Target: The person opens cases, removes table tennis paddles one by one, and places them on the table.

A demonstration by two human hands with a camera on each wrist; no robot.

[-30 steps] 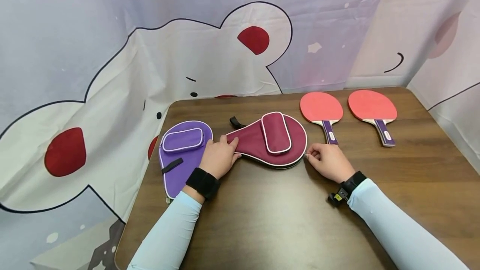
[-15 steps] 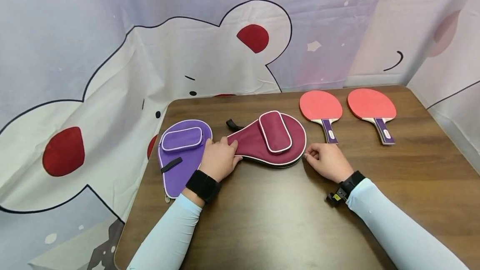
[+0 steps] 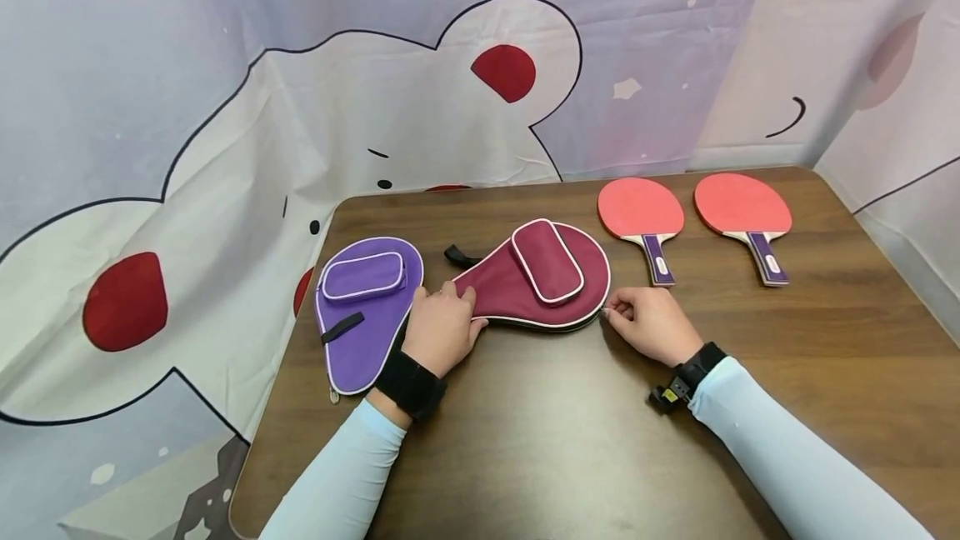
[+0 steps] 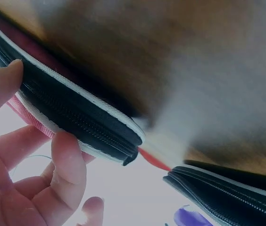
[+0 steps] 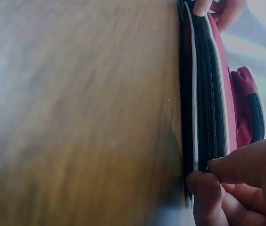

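Observation:
A dark red table tennis paddle case (image 3: pixel 498 292) with white piping and a raised pocket lies on the table in the head view. My left hand (image 3: pixel 441 327) holds its narrow end, thumb on the black zippered side and fingers over the top. At the rounded end, my right hand (image 3: pixel 651 322) pinches a small zipper pull between thumb and forefinger. The right wrist view shows the zipper (image 5: pixel 211 103) closed along the side between the hands. Left of it lies a purple paddle case (image 3: pixel 367 327), partly beside my left hand.
Two table tennis paddles (image 3: pixel 641 207) with red faces and purple handles lie at the back right of the wooden table (image 3: pixel 540 440). A black strap (image 3: pixel 459 257) sticks out behind the red case. A printed curtain (image 3: pixel 360 115) hangs behind the table.
The red case has turned slightly, its narrow end coming nearer with my left hand. My right hand has shifted a little left with the rounded end. Both holds stay the same.

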